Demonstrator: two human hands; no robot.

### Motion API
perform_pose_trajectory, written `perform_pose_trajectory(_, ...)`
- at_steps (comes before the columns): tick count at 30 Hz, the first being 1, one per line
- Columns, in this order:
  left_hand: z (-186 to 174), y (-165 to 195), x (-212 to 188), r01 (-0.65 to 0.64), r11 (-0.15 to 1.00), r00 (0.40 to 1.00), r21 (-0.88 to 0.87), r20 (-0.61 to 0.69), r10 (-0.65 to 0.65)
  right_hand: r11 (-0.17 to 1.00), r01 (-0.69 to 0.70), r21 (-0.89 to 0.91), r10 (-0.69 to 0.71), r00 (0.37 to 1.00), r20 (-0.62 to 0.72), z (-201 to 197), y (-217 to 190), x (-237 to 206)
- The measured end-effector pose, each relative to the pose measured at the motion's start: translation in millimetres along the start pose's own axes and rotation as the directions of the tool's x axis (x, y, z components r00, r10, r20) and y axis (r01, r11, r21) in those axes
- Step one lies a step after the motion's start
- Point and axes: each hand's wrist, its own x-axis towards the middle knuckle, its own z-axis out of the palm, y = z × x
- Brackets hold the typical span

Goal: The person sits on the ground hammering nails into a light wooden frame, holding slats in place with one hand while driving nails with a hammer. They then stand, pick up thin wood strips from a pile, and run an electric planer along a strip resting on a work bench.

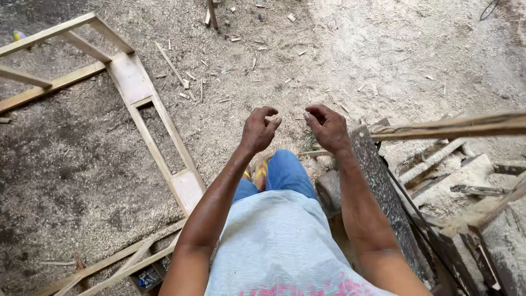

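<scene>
1. Ground (383, 49): sawdust-covered dirt fills most of the view, w/ wood chips and offcuts scattered near the top centre.
2. Wooden frame (164, 137): pale timber, ladder-like w/ cross rails and flat panel blocks, lying flat on the ground at the person's left; runs from upper left down to bottom centre-left.
3. Workbench (383, 186): dark, dusty slab edge at the person's right, just beside the right forearm; more rough boards and sawdust heaps behind it at the right edge.
4. Long wooden strip (455, 127): lies across the bench top at right, its near end just beside the right hand.
5. Person's body: pale grey shirt and blue trousers at bottom centre, yellow sandal (261, 172) showing under the left wrist.
6. Left hand (258, 130): raised in front of the body, fingers curled loosely inward, thumb near fingertips; nothing visible in it.
7. Right hand (327, 127): raised opposite, near the left but apart, fingers bent, half-curled; holds nothing visible, not touching the strip as far as can be told.
</scene>
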Motion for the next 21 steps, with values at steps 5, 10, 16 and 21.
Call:
perform_pose_trajectory(5, 25.9, -8.3, 116.5, 0.072, 0.997, 0.994, -0.040, 0.088, -0.069, 0.999, 0.015, -0.045, -0.010, 0.995, 0.096, -16.7, 27.0, 119.2)
perform_pose_trajectory(10, 82.8, 19.9, 279.1, 0.062, 0.998, 0.980, 0.004, 0.190, -0.061, 1.000, -0.021, -0.007, 0.022, 0.997, 0.075, -76.5, 50.5, 263.3)
perform_pose_trajectory(16, 171.8, 137.6, 483.6, -0.182, 0.980, 0.934, 0.086, 0.326, 0.145, 0.999, 0.030, 0.016, -0.028, 0.998, -0.062, -215.7, 65.2, 414.2)
perform_pose_trajectory(21, 254.7, 227.2, 620.6, -0.231, 0.973, 0.853, 0.007, 0.483, 0.199, 0.994, -0.091, 0.056, 0.100, 0.977, -0.189, -336.4, 105.0, 500.3)
